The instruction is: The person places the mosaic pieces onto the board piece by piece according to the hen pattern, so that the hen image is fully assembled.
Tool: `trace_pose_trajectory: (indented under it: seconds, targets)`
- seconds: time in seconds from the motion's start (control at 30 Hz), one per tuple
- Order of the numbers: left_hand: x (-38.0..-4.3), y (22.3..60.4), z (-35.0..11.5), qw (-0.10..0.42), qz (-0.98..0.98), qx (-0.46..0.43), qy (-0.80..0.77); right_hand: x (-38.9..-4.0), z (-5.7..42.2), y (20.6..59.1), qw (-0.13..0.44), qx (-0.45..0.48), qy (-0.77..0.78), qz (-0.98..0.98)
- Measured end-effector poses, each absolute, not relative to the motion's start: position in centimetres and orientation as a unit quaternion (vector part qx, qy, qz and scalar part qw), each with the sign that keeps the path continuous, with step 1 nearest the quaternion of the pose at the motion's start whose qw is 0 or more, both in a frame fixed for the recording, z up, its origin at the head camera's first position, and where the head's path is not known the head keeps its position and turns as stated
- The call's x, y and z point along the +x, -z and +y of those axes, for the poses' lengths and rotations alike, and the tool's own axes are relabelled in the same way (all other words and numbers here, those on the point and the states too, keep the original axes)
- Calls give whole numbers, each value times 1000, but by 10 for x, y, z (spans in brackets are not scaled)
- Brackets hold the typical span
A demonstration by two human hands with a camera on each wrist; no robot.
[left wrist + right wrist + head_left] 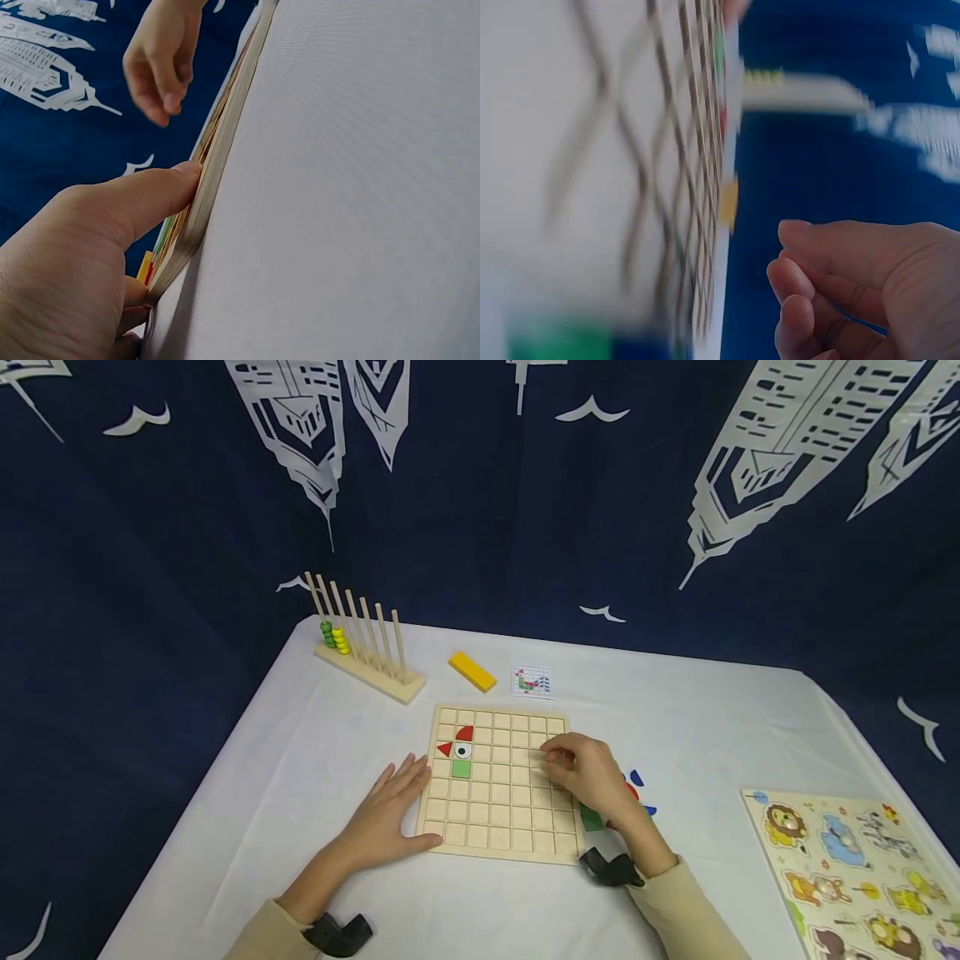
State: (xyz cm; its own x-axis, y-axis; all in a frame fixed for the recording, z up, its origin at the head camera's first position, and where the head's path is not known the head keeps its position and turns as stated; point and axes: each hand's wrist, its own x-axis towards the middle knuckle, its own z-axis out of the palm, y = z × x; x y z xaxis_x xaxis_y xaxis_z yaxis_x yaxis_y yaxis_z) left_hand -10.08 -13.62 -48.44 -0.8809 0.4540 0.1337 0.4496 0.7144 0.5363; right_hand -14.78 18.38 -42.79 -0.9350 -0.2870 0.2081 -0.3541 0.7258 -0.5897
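Note:
A wooden grid board (498, 814) lies on the white table. Near its upper left are a red quarter-round piece (465, 733), a red triangle (446, 748), a white tile with a black eye dot (462, 750) and a green square (461, 769). My left hand (386, 818) rests at the board's lower left, fingertips along the left side and thumb on the near edge. Over the board's right side hovers my right hand (588, 768). Its thumb (810, 236) and fingers are loosely bent close together, and nothing shows between them in the right wrist view.
Green (591, 817) and blue (637, 777) pieces lie right of the board, partly hidden by the right hand. Beyond the board are a picture card (532, 681), a yellow block (472, 672) and a peg stand (367, 675) with beads. An animal puzzle (810, 852) lies far right.

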Motion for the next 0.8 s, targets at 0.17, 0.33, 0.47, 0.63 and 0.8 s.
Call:
trace_pose_trajectory:
  seconds: [0.17, 0.33, 0.47, 0.63, 0.8]
  targets:
    - [-101, 485, -138, 4, 924, 245, -294, -160, 226, 428, 61, 94, -313, -943]
    - [-99, 485, -139, 4, 922, 249, -295, -168, 246, 437, 0, 54, -312, -949]
    - [-99, 484, -138, -3, 922, 251, -294, -170, 250, 447, -32, 64, -316, -946]
    - [-99, 483, -137, 1, 922, 250, -295, -170, 252, 450, -39, 83, -324, -941]
    - [-101, 483, -136, 7, 923, 249, -293, -171, 254, 450, -57, 66, -325, -942]
